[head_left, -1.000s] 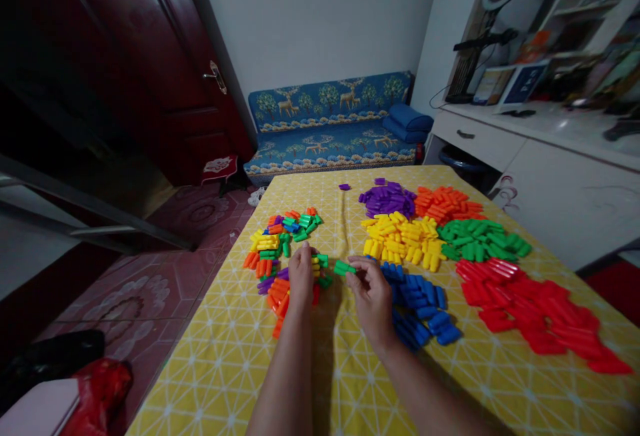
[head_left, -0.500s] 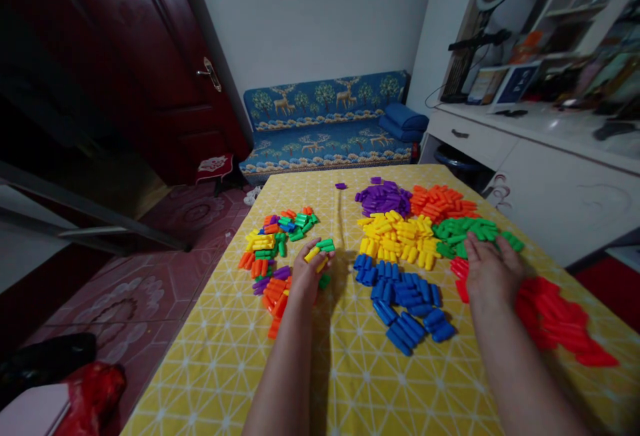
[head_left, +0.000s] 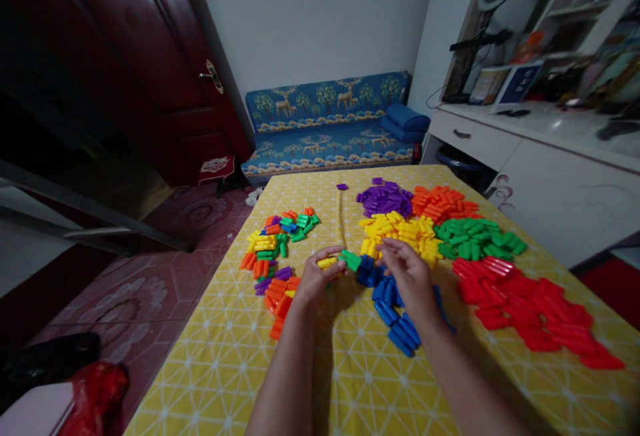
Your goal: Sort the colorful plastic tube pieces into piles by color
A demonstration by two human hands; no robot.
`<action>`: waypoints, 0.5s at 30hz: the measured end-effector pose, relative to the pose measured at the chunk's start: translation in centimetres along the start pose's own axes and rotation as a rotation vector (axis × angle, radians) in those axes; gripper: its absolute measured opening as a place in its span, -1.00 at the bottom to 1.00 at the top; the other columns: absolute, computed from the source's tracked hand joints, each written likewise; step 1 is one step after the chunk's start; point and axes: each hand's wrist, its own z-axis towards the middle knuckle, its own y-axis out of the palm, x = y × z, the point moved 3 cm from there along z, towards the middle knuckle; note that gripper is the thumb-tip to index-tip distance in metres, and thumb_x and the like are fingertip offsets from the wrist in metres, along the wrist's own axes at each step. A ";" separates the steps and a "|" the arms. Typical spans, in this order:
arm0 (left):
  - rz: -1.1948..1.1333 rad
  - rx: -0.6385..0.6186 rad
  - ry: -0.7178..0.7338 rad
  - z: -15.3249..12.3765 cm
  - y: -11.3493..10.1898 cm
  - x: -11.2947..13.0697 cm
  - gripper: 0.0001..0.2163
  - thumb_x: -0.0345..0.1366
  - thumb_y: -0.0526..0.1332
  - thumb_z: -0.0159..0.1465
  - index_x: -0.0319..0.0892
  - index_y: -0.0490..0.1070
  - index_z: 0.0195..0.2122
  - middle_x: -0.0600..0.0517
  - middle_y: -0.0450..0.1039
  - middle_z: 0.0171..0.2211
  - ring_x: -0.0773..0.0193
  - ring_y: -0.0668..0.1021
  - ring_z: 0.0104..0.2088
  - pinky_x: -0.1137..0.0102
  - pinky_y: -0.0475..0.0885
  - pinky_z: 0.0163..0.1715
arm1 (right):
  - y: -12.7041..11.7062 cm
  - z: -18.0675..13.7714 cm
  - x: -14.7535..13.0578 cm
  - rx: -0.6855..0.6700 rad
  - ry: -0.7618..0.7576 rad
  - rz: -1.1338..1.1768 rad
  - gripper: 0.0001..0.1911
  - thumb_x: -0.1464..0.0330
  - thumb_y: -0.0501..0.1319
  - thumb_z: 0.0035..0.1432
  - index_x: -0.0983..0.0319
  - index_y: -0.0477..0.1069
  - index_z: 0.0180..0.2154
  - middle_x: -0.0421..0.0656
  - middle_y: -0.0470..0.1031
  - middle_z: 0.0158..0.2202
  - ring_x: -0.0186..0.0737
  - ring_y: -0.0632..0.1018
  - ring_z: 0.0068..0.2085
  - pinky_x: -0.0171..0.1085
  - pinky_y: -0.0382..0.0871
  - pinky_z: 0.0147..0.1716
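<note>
My left hand (head_left: 311, 281) is closed on a green plastic piece (head_left: 351, 261) and a yellow plastic piece (head_left: 327, 263), above the table's middle. The green one sticks out past the fingertips to the right. My right hand (head_left: 413, 279) hovers over the blue pieces (head_left: 400, 337), beside the yellow pile (head_left: 395, 226). Its fingers are bent but apart, and nothing shows between them. Left of my left hand lies a mixed group of orange, green, yellow and purple pieces (head_left: 261, 243). My right arm hides part of the blue group.
Purple (head_left: 384, 198), orange (head_left: 443, 204), green (head_left: 477, 239) and red piles (head_left: 537, 306) stand on the yellow patterned tablecloth (head_left: 210, 369). A blue patterned sofa (head_left: 325, 123) is beyond the table. A white cabinet (head_left: 555, 189) stands at the right.
My right hand has moved left from the green pile to above the blue pieces, near my left hand. My left hand has shifted slightly right, still holding the green and yellow pieces.
</note>
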 end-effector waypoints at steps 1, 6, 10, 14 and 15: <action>0.010 -0.026 -0.012 -0.1 0.2 0.0 -0.51 -0.17 0.50 -0.06 -0.24 0.55 -0.10 -0.03 0.56 -0.46 0.30 0.54 -0.48 0.47 0.33 -0.48 | 1.4 -0.7 -0.1 -0.123 0.020 -0.014 -0.56 0.14 0.30 0.07 0.25 0.48 -0.07 -0.05 0.58 -0.20 -0.24 0.57 -0.38 -0.31 0.46 -0.44; 0.032 -0.087 -0.017 -0.3 0.5 -0.2 -0.59 -0.16 0.49 -0.05 -0.25 0.59 -0.20 -0.02 0.55 -0.51 0.34 0.51 -0.54 0.48 0.30 -0.51 | 4.2 -2.4 0.1 -0.278 0.014 -0.031 -0.65 0.16 0.31 0.08 0.25 0.54 -0.15 -0.04 0.62 -0.28 -0.16 0.61 -0.34 -0.25 0.50 -0.38; 0.032 -0.037 -0.054 0.1 0.3 -0.6 -0.61 -0.14 0.46 -0.02 -0.24 0.55 -0.21 -0.04 0.57 -0.46 0.40 0.46 -0.57 0.53 0.22 -0.57 | 1.4 -0.2 0.8 -0.070 0.086 0.024 -0.60 0.12 0.37 -0.02 0.28 0.55 -0.23 -0.07 0.60 -0.35 -0.19 0.58 -0.39 -0.30 0.47 -0.47; -0.091 0.114 -0.053 0.7 -0.5 -0.5 -0.59 -0.18 0.43 0.02 -0.18 0.47 -0.11 -0.06 0.58 -0.28 0.38 0.52 -0.42 0.54 0.30 -0.49 | -4.8 3.8 2.3 0.407 0.079 0.173 -0.51 0.12 0.40 -0.13 0.31 0.50 -0.20 -0.18 0.51 -0.40 -0.38 0.45 -0.52 -0.37 0.37 -0.55; -0.145 0.134 -0.042 0.9 -0.7 -0.5 -0.57 -0.21 0.41 0.03 -0.16 0.45 -0.07 -0.07 0.57 -0.21 0.35 0.54 -0.34 0.52 0.35 -0.43 | -6.4 4.6 2.8 0.509 0.049 0.212 -0.49 0.13 0.41 -0.16 0.31 0.48 -0.19 -0.21 0.49 -0.40 -0.39 0.45 -0.52 -0.35 0.39 -0.52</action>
